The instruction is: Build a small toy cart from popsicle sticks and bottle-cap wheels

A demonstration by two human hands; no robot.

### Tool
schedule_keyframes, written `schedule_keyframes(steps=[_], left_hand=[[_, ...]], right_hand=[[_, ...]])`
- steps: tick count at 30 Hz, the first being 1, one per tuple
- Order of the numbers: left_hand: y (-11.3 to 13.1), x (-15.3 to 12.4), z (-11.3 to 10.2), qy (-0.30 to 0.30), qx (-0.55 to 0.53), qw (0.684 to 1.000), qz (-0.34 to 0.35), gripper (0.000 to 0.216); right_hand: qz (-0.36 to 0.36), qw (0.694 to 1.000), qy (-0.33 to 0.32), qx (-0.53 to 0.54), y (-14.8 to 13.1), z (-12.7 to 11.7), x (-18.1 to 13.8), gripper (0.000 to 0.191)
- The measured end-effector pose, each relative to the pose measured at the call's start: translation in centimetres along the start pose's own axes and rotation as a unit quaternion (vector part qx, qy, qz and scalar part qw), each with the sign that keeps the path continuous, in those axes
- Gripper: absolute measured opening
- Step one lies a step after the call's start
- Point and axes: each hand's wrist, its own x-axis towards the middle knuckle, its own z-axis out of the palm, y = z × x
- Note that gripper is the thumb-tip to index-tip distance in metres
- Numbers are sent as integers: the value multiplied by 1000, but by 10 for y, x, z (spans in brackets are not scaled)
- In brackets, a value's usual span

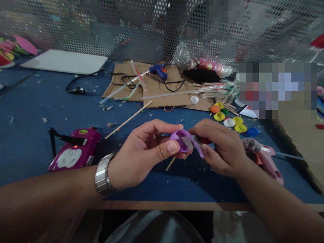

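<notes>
My left hand (149,148) is closed around a purple plastic cap (177,143), its thumb on the near side and its fingers behind. A purple strip (198,148) curls off the cap's rim and hangs toward the right. My right hand (222,145) grips a small tool whose flat grey blade-like tip (187,142) reaches into the cap's opening. A dark red part of that tool shows between the fingers; the rest is hidden. Below both hands, a thin wooden stick (170,163) lies on the table, partly covered.
Left stands a magenta power strip (76,152). A pink glue gun (270,162) lies right, near several coloured caps (229,123). Cardboard (162,91) behind carries a blue glue gun (159,71). Another wooden stick (128,119) crosses the blue table (37,114); perforated metal (101,30) backs it.
</notes>
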Motion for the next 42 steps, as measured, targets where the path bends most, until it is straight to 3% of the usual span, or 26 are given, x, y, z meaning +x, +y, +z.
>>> schedule_keyframes(steps=[10,18,33,42], left_hand=[[4,0,2,-11,-27,999,-25,16],[12,2,8,41,-48,997,-32,14],[3,-1,0,-1,1,1000,-24,14],[10,1,7,1,-55,998,-41,9]], right_hand=[[-8,1000,-12,9,1,0,0,19],[21,1000,-5,8,4,1,-2,16],[-12,1000,-11,26,3,1,-1,19],[-36,999,-3,19,9,0,0,17]])
